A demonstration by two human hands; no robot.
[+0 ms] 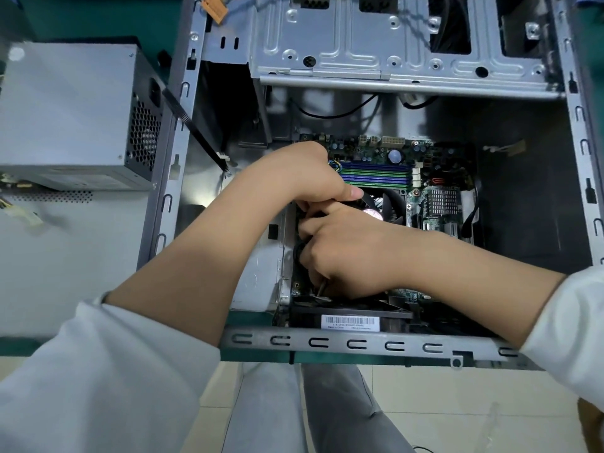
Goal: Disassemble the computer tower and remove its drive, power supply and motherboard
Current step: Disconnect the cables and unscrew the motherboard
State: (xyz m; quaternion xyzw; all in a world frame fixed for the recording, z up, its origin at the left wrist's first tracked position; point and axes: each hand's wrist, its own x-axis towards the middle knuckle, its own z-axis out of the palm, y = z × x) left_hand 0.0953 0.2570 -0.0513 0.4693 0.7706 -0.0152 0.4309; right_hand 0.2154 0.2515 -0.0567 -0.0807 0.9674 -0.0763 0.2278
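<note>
The open computer tower [359, 344] lies on its side with the green motherboard [438, 204] still inside on its floor. Both my hands reach in at the board's left edge. My left hand [313, 174] is curled over the rim of the black CPU fan [389, 204], thumb lying on top. Just below it, my right hand [346, 246] curls its fingers round a black cable [298, 251] beside the fan; the fingertips are hidden. The grey power supply [72, 116] stands outside the case, on the left.
The metal drive cage [376, 44] spans the far end of the case. A black case fan with a barcode label [349, 322] sits at the near wall. Loose black cables [327, 114] hang below the cage. An orange connector [214, 8] lies at the top left.
</note>
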